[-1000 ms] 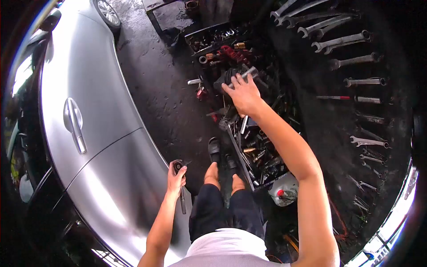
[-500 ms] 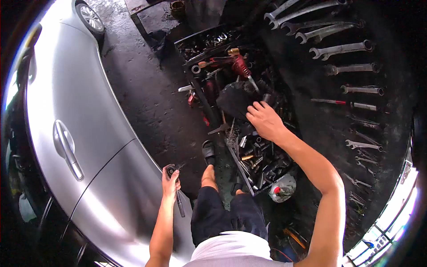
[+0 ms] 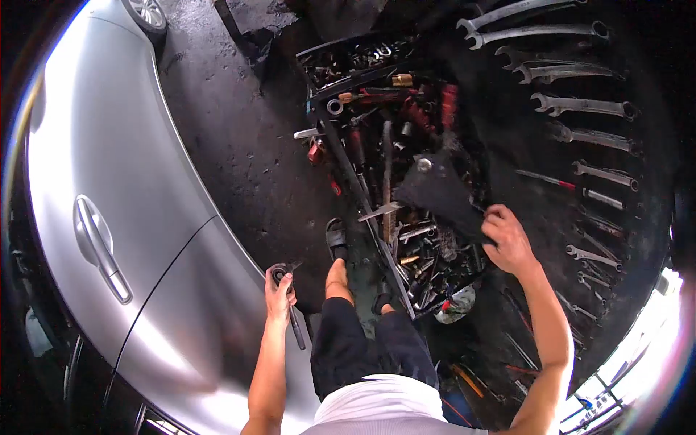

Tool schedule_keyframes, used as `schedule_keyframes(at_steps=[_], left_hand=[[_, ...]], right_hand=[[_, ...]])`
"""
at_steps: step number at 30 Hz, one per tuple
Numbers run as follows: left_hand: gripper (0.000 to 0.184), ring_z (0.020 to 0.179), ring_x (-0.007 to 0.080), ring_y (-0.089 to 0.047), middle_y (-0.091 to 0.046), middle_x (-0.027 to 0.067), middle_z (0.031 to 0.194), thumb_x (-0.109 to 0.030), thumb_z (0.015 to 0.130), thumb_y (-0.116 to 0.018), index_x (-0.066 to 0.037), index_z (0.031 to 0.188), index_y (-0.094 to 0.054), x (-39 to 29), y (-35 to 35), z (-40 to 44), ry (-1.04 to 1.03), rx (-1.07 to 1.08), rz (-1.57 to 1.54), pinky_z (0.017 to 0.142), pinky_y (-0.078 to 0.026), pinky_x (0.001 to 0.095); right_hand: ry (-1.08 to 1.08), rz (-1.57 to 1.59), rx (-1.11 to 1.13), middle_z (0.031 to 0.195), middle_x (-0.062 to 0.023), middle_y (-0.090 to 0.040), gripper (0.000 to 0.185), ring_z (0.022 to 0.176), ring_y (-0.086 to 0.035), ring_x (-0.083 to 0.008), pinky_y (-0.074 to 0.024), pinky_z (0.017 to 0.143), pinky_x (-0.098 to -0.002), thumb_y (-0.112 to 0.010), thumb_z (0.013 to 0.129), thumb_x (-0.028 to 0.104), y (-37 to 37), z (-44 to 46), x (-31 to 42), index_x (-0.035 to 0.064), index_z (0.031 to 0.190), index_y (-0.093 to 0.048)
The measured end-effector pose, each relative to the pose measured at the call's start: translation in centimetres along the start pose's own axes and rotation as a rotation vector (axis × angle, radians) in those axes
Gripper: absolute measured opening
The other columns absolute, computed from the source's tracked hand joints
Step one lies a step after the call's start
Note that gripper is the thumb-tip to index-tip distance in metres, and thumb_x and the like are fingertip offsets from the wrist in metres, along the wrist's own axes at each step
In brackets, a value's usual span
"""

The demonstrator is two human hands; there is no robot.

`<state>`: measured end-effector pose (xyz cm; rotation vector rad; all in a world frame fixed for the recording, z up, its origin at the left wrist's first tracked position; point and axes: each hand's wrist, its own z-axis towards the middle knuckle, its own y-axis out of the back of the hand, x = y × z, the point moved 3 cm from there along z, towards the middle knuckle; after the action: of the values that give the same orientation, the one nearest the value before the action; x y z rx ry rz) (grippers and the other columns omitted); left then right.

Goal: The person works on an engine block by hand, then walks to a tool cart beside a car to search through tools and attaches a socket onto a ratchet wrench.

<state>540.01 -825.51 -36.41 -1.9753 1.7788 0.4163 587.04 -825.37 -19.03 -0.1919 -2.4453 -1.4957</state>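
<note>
My left hand [image 3: 280, 293] is closed around a ratchet [image 3: 297, 330] near its head, with the handle hanging down beside the silver car. My right hand [image 3: 507, 238], fingers pinched, grips the edge of a dark, limp sheet [image 3: 438, 192] at the right side of the tool drawer [image 3: 395, 264]. I cannot tell if the sheet is cloth or rubber. It lies over part of the jumbled tools, and a round metal piece [image 3: 424, 164] shows at its upper edge. Loose sockets and small metal parts [image 3: 428, 272] fill the drawer's near end.
The silver car's door [image 3: 181, 304] curves along my left. Wrenches [image 3: 587, 107] of several sizes line the dark panel on the right. Red-handled tools [image 3: 417, 116] lie at the drawer's far end. A whitish bag [image 3: 457, 304] is by its near corner.
My right hand has moved right and nearer to me, drawing the dark sheet along and uncovering tools on the drawer's left. My left hand still holds the ratchet. The view has shifted slightly.
</note>
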Motion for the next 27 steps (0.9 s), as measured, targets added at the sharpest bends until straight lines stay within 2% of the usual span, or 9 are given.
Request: schedule_keyframes(at_steps=[8, 11, 15, 17, 19, 21, 24, 25, 27], left_hand=[[0.033, 0.044, 0.0034, -0.035, -0.045, -0.0025, 0.075, -0.019, 0.088, -0.064, -0.012, 0.114, -0.046, 0.3, 0.5, 1.3, 0.037, -0.02, -0.058, 0.039, -0.028, 0.0191], [0.033, 0.044, 0.0034, -0.035, -0.044, -0.0024, 0.075, -0.02, 0.088, -0.064, -0.012, 0.114, -0.046, 0.6, 1.0, 2.0, 0.047, -0.015, -0.049, 0.039, -0.027, 0.0189], [0.035, 0.044, 0.0033, -0.035, -0.043, -0.0025, 0.074, -0.021, 0.088, -0.065, -0.013, 0.116, -0.046, 1.6, 0.7, 3.7, 0.02, -0.026, -0.066, 0.039, -0.027, 0.0187], [0.035, 0.045, 0.0039, -0.036, -0.044, -0.0019, 0.075, -0.025, 0.088, -0.065, -0.014, 0.115, -0.045, 2.3, 0.2, 4.1, 0.036, -0.025, -0.058, 0.04, -0.027, 0.019], [0.035, 0.045, 0.0045, -0.036, -0.045, -0.0013, 0.076, -0.027, 0.088, -0.065, -0.014, 0.114, -0.045, 2.5, -0.7, 4.7, 0.037, -0.014, -0.062, 0.04, -0.028, 0.0197], [0.035, 0.045, 0.0045, -0.036, -0.045, -0.0012, 0.076, -0.026, 0.088, -0.065, -0.014, 0.114, -0.045, 2.3, -1.6, 4.3, 0.03, 0.017, -0.081, 0.04, -0.028, 0.0197], [0.035, 0.045, 0.0045, -0.036, -0.045, -0.0011, 0.076, -0.025, 0.088, -0.064, -0.013, 0.116, -0.046, 2.8, -1.6, 4.0, 0.018, 0.055, -0.105, 0.04, -0.028, 0.0196], [0.035, 0.045, 0.0046, -0.036, -0.046, -0.001, 0.076, -0.025, 0.089, -0.064, -0.013, 0.116, -0.046, 2.9, -1.5, 3.8, 0.014, 0.061, -0.098, 0.04, -0.028, 0.0196], [0.035, 0.045, 0.0046, -0.037, -0.046, -0.001, 0.076, -0.025, 0.089, -0.064, -0.013, 0.117, -0.046, 3.5, -1.3, 3.9, 0.018, 0.059, -0.076, 0.04, -0.028, 0.0195]], right_hand=[[-0.036, -0.179, 0.183, 0.099, -0.0083, -0.059, 0.042, 0.108, -0.051, -0.0318, -0.0457, 0.086, -0.0413, -0.074, 0.057, 0.011, -4.2, -1.8, 0.5, 0.0058, 0.095, -0.058], [0.015, -0.25, 0.273, 0.103, -0.0101, -0.06, 0.047, 0.108, -0.053, -0.0332, -0.0463, 0.085, -0.0428, -0.075, 0.061, 0.015, -3.5, -1.3, 1.6, 0.0056, 0.104, -0.059], [-0.189, -0.115, 0.49, 0.106, -0.0159, -0.061, 0.041, 0.103, -0.056, -0.0329, -0.048, 0.086, -0.044, -0.07, 0.074, 0.022, 0.3, 3.3, 4.0, 0.0036, 0.109, -0.058], [-0.046, -0.153, -0.005, 0.118, -0.0181, -0.057, 0.05, 0.113, -0.053, -0.0344, -0.0454, 0.093, -0.0423, -0.07, 0.077, 0.028, 0.9, 7.4, 4.6, 0.0018, 0.117, -0.056], [0.069, -0.213, -0.168, 0.122, -0.0193, -0.055, 0.057, 0.116, -0.05, -0.0355, -0.0425, 0.097, -0.0419, -0.07, 0.078, 0.032, 1.1, 12.8, 5.9, -0.0016, 0.121, -0.054], [0.07, -0.228, -0.099, 0.129, -0.0184, -0.051, 0.066, 0.12, -0.047, -0.0332, -0.0353, 0.105, -0.043, -0.068, 0.081, 0.039, -2.0, 16.2, 4.4, -0.0027, 0.128, -0.05], [0.014, -0.401, 0.114, 0.129, -0.0183, -0.052, 0.069, 0.122, -0.046, -0.0318, -0.032, 0.107, -0.0436, -0.067, 0.08, 0.045, -3.9, 17.2, 4.5, -0.0032, 0.128, -0.051], [0.065, -0.429, 0.009, 0.124, -0.0168, -0.054, 0.064, 0.12, -0.047, -0.0298, -0.0292, 0.108, -0.0438, -0.068, 0.079, 0.044, -4.0, 17.0, 4.3, -0.0015, 0.122, -0.054], [0.126, -0.453, 0.012, 0.116, -0.0155, -0.056, 0.058, 0.115, -0.049, -0.0307, -0.0338, 0.105, -0.0442, -0.07, 0.077, 0.039, -3.5, 16.8, 4.6, -0.0004, 0.117, -0.056]])
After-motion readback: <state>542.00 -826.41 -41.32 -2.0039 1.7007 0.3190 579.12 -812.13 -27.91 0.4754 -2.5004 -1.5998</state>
